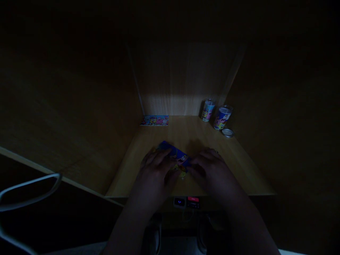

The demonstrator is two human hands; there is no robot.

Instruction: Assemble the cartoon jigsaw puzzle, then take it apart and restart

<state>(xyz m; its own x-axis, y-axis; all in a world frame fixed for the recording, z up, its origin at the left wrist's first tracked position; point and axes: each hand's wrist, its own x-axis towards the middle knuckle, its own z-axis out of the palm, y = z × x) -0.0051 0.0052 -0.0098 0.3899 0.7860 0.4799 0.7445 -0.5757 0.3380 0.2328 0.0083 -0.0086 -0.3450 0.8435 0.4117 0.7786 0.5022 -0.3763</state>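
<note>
1. The blue cartoon-printed card [174,154] sits at the near middle of the wooden desk [198,132], angled between your hands, with a yellow printed patch [182,172] showing below it. The light is too dim to tell whether that patch is part of the card. If your hold is uneven, the card could bend or slip.
2. Your left hand [155,173] curves over the card's near side, and your right hand [209,170] closes in from the other end. Both are narrow and curled, forearms angled inward from the desk's near edge. In this dark view, you cannot tell whether either hand is gripping the card or only touching it.
3. Your hands are close to the desk's near edge, so a careless slide could send the card over it.
4. Farther back, the pale printed card [154,120] lies at the back-left corner. Two printed tins [208,110] [222,117] stand back right, with a round metal lid [227,132] beside them. A wide sweep of your right arm could knock that lid.
</note>
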